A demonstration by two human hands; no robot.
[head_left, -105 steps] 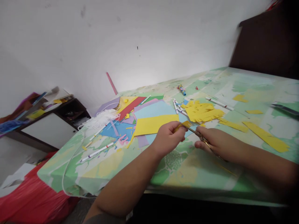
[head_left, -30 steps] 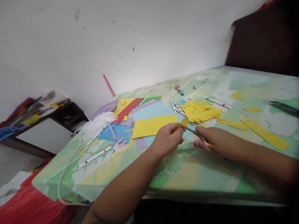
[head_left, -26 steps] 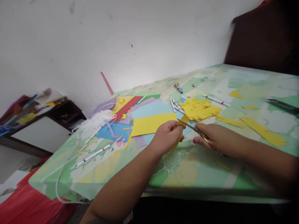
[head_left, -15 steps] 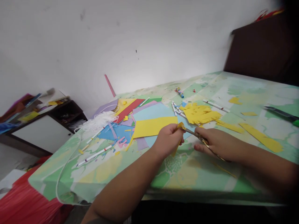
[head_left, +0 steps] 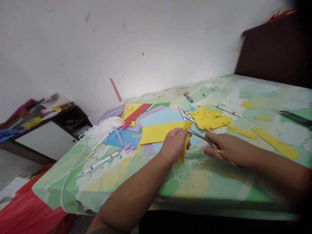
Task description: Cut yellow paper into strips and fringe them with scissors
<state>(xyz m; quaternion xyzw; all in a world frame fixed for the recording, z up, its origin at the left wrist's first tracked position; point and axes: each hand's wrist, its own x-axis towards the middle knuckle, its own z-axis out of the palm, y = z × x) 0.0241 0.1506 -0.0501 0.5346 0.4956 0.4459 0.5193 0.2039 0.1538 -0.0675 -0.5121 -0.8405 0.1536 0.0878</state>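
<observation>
My left hand (head_left: 177, 143) pinches a narrow yellow paper strip (head_left: 185, 150), held upright above the table, with small cuts along its top end. In my right hand (head_left: 226, 149) is a pair of scissors (head_left: 211, 143), my fingers in the handle loops. The blade tips touch or nearly touch the strip's right edge beside my left fingers. Behind my left hand a flat yellow sheet (head_left: 156, 132) lies on a light blue sheet (head_left: 162, 117). A heap of fringed yellow paper (head_left: 211, 118) sits beyond my right hand.
White string (head_left: 104, 126) lies tangled at the left, one strand hanging over the table edge. Felt-tip pens (head_left: 101, 163), blue paper (head_left: 114, 139) and scraps are scattered around. Yellow strips (head_left: 275, 143) and a dark-bladed cutting tool (head_left: 294, 117) lie at the right. A wall stands behind the table.
The scissors' tips have drawn slightly away from the strip's top. The strip, bent over at the top before, now stands straighter and shows more of its length.
</observation>
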